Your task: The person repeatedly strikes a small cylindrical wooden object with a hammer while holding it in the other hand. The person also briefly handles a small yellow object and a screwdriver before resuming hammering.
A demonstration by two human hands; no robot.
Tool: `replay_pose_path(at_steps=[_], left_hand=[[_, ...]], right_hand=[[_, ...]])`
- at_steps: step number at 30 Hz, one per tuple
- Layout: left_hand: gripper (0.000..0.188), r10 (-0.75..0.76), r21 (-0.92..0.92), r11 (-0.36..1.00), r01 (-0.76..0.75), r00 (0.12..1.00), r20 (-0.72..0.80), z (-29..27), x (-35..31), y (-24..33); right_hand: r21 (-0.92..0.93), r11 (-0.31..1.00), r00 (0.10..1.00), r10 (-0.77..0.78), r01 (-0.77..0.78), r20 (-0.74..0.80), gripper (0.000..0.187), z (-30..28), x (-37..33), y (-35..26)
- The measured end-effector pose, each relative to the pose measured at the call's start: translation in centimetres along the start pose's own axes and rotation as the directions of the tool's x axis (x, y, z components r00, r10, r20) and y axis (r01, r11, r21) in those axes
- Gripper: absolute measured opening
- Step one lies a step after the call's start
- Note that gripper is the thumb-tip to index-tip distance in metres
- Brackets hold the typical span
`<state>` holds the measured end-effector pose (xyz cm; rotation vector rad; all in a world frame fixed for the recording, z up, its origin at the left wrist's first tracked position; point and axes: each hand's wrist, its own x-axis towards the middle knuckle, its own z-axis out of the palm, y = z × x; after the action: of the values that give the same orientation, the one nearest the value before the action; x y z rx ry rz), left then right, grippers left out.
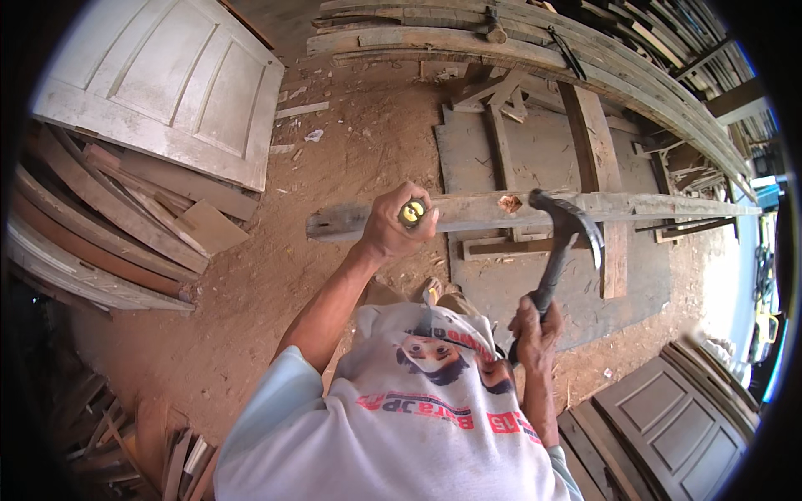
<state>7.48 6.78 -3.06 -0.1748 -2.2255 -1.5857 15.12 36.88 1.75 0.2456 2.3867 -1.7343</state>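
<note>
My left hand (397, 221) is wrapped round an upright chisel (412, 213); only the yellow butt of its handle shows, and the blade is hidden below my fist. The fist is over a long timber beam (476, 214), near its left end. To the right, a rough-edged notch (510, 203) with pale fresh wood is cut into the beam's upper face. My right hand (536, 334) grips the dark handle of a claw hammer (564, 224). The hammer's head is raised in front of the beam, right of the notch, with its claw curving to the right.
The beam rests across wooden supports (614, 259) over a dark flat sheet (647, 284). Beyond it, long planks (535, 54) carry a mallet (495, 27) and a dark slender tool (568, 55). A white panelled door (167, 83) and curved boards (125, 213) stand left; a grey door (668, 417) lies right.
</note>
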Motion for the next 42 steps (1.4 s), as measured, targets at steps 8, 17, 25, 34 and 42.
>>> replay_pose_path(at_steps=[8,17,25,34,42], left_hand=[[0.020,0.020,-0.144,0.989,-0.023,1.000,-0.024,0.4,-0.3,-0.3],[0.021,-0.024,-0.212,0.977,0.025,1.000,0.004,0.4,-0.1,-1.0],[0.022,-0.054,-0.222,0.973,0.058,0.998,0.027,0.2,-0.1,-1.1],[0.024,-0.064,-0.223,0.973,0.058,0.998,-0.020,0.4,0.1,-1.6],[0.026,-0.067,-0.189,0.980,0.067,0.998,0.007,0.8,-0.4,-1.7]], right_hand=[[0.014,0.972,0.960,-0.233,0.234,0.152,0.025,3.7,-3.4,-4.9],[-0.104,0.941,0.938,-0.301,0.321,0.173,0.029,4.8,-5.2,-8.1],[-0.319,0.838,0.896,-0.398,0.442,0.197,0.040,5.5,-4.3,-8.5],[0.127,0.805,0.809,-0.587,0.579,0.033,0.042,6.1,-5.0,-13.5],[-0.604,0.791,0.964,0.074,0.098,0.254,0.033,7.0,-2.7,-10.5]])
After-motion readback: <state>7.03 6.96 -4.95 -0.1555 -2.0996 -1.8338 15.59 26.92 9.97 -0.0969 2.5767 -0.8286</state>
